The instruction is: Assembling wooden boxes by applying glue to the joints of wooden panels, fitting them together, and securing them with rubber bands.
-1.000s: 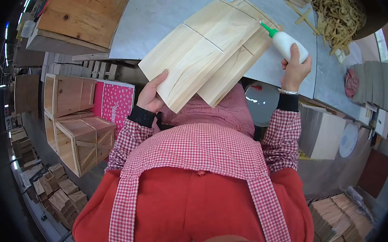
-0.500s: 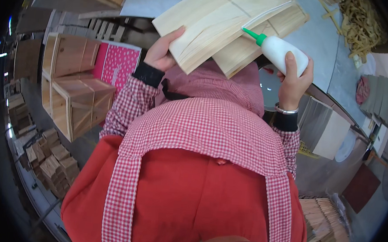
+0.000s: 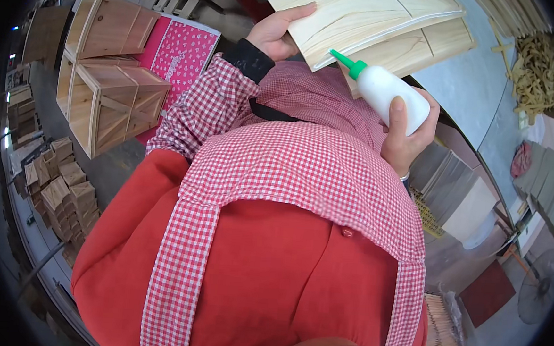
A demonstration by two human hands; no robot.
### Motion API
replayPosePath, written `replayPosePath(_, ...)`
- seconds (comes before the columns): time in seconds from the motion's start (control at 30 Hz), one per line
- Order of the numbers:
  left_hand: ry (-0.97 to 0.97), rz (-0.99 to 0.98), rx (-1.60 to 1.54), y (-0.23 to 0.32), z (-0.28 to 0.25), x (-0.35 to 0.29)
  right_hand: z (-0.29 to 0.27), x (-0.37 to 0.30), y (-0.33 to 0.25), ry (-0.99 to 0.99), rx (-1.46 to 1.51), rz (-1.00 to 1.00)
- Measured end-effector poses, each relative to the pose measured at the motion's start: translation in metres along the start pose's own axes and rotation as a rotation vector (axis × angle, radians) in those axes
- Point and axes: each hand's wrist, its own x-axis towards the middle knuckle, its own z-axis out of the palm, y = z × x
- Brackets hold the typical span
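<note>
A pale wooden board (image 3: pixel 352 14) is tilted at the top of the view, and my left hand (image 3: pixel 277 33) grips its left edge, thumb on top. Under it, offset to the right, lies a second wooden board (image 3: pixel 443 44). Wrapped in the fingers of my right hand (image 3: pixel 409 136) is a white glue bottle (image 3: pixel 385 90). Its green nozzle (image 3: pixel 346 61) points up and left, with the tip at the near left corner of the upper board. A white line of glue (image 3: pixel 406 24) runs along that board's near edge.
Wooden crates (image 3: pixel 118 101) stand at the left beside a pink patterned sheet (image 3: pixel 185 57). The grey worktable (image 3: pixel 472 96) extends to the right, with a heap of tan strips (image 3: pixel 541 72) on it. Stacked wood pieces (image 3: pixel 67 187) fill the lower left; panels (image 3: pixel 459 189) lean at the right.
The nozzle has travelled left along the board's near edge, and the glue line now reaches close to the corner. Boards and left hand appear higher and farther right as the view shifts.
</note>
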Motion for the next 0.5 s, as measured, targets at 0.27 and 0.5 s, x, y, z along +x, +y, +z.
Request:
replayPosePath(0.27, -0.201, 0.034, -0.005, 0.005, -0.01, 0.011, 0.0, 0.007, 0.014, 0.069, 0.077, -0.044)
replayPosePath(0.5, -0.117, 0.184, 0.005, 0.039, -0.033, 0.012, -0.027, 0.029, 0.015, 0.319, 0.344, -0.01)
